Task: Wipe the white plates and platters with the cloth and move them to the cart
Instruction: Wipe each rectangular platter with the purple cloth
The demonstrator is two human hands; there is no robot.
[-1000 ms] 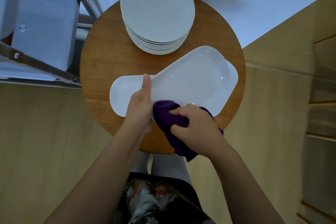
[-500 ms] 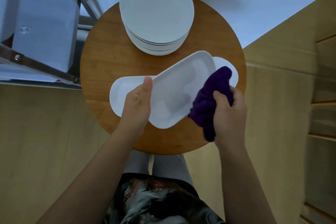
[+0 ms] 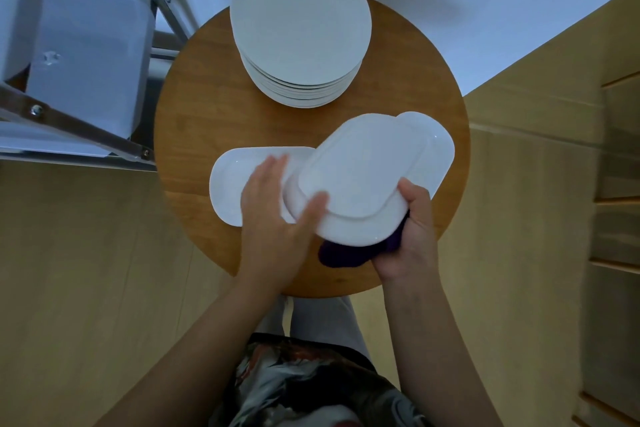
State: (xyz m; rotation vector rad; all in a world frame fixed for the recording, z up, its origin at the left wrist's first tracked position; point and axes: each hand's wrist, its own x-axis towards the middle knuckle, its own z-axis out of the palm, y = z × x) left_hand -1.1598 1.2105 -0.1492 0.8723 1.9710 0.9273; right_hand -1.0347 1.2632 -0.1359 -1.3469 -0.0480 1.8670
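The held platter (image 3: 349,184) hangs underside up over the desk (image 3: 194,114), above another platter (image 3: 239,180). The right hand (image 3: 412,236) grips its edge with the purple cloth (image 3: 346,255); the left hand (image 3: 273,215) lies open against it. It faced upward half a second ago. Stacked plates (image 3: 301,28) remain unwiped.

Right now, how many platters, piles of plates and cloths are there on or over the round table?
White platters: 2, one held upside down, one lying on the table beneath it
Stacks of round white plates: 1
Purple cloths: 1
Total: 4
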